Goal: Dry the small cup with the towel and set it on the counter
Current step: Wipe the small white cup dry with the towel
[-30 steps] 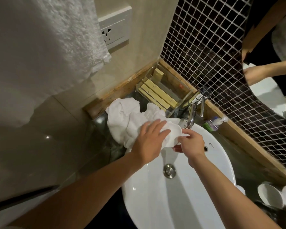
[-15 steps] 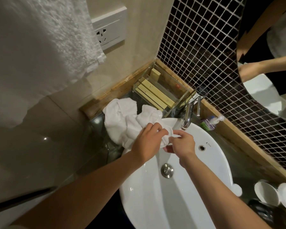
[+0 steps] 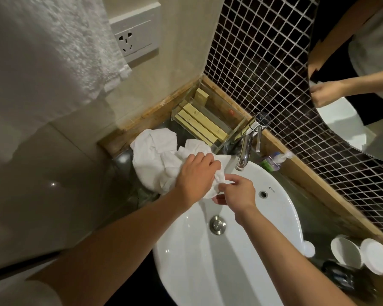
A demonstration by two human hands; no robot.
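Observation:
A crumpled white towel [image 3: 155,157] lies on the dark counter [image 3: 122,171] left of the sink and reaches up into my hands. My left hand [image 3: 195,177] is closed on a bunch of the towel over the sink's back rim. My right hand [image 3: 238,192] pinches the small white cup [image 3: 209,193] against that towel. Only a sliver of the cup shows below my left fingers; the rest is hidden by towel and hands.
The white sink [image 3: 274,217] lies below the hands, with a chrome faucet [image 3: 244,151] just behind them. A clear tray of wooden boxes [image 3: 199,123] stands in the corner. Two white round dishes [image 3: 346,252] sit on the counter at right. A large towel [image 3: 53,51] hangs at upper left.
The cup, plainly visible a second ago, is now wrapped in towel between my hands. My left fingers have curled shut over it and both hands sit closer together.

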